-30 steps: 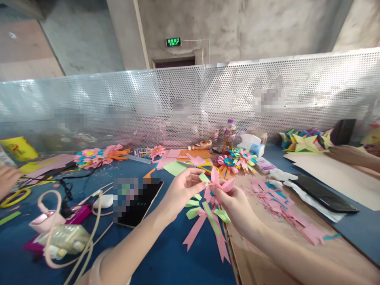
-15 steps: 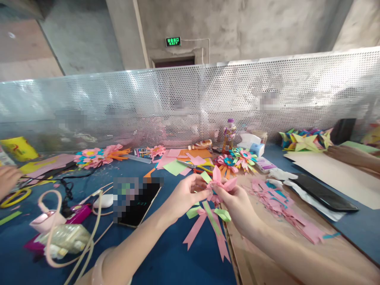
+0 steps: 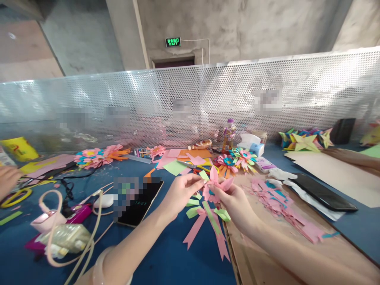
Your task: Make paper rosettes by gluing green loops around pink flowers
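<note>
A pink paper flower [image 3: 214,183] with pointed petals and a bit of blue near its centre is held up in front of me. My right hand [image 3: 238,200] grips it from the right, thumb on its front. My left hand [image 3: 184,193] pinches its left edge between thumb and fingertips, close by a light green paper piece [image 3: 203,175]. Just below lie pink paper ribbons [image 3: 196,231] with notched ends and green paper loops [image 3: 222,214]; whether they are joined to the flower is hidden.
A phone [image 3: 141,204], cables [image 3: 97,233] and a power bank-like magenta object [image 3: 80,213] lie left. Pink paper scraps [image 3: 285,208] cover cardboard [image 3: 255,253] at right. Finished paper flowers [image 3: 245,158], a bottle [image 3: 229,136] and scissors [image 3: 188,164] sit behind. Other people's hands [image 3: 8,180] show at both sides.
My left fingers have straightened and closed to a pinch at the flower's edge. The flower has shifted slightly left and up. At the right, another person's hand and the large sheet moved a little.
</note>
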Tool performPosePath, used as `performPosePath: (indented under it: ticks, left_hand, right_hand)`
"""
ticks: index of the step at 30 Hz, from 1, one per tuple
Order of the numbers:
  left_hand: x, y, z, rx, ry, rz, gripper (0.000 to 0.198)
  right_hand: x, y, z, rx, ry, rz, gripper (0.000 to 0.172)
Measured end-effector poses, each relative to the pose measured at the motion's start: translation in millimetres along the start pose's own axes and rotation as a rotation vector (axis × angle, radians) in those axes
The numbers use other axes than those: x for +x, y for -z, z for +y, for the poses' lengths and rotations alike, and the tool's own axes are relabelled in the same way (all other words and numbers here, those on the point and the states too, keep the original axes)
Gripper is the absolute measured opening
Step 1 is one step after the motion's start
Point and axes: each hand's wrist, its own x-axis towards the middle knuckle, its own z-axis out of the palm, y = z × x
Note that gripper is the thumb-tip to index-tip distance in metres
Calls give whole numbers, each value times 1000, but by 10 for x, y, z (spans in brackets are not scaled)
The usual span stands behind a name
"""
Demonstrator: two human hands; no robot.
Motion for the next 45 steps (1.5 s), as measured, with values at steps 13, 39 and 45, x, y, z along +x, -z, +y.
performPosePath:
  ticks: [13,39,45]
  left_hand:
    - [5,13,-25,32,-44,6,23]
    - [15,-35,-37,-169,-44,4,24]
    - [46,-34,-81,-156,-36,140,20]
  right_hand:
    - [37,28,70,-74,118,10,32]
    - [58,53,29,39,125,-52,28]
    - [126,121,131,-83,180,159,28]
